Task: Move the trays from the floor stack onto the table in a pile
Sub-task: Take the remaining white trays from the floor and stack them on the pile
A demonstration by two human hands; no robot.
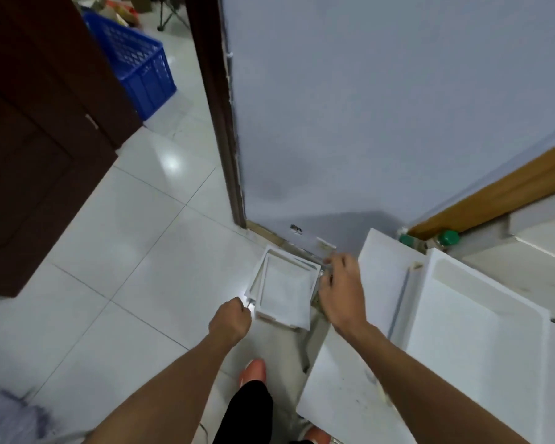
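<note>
A stack of white square trays [284, 291] sits on the tiled floor against the wall, between the door frame and the white table [391, 277]. The top tray lies slightly askew on the ones beneath it. My left hand [231, 320] is closed on the near-left corner of the top tray. My right hand [340, 286] grips the stack's right edge, fingers curled over the rim beside the table's edge. How many trays each hand holds is unclear.
The white table [481, 341] fills the right side, with two green-capped bottles [447, 238] behind it. A dark wooden door [39, 139] stands open at the left. A blue plastic crate [135, 62] sits beyond the doorway. My foot [253, 371] stands just below the trays.
</note>
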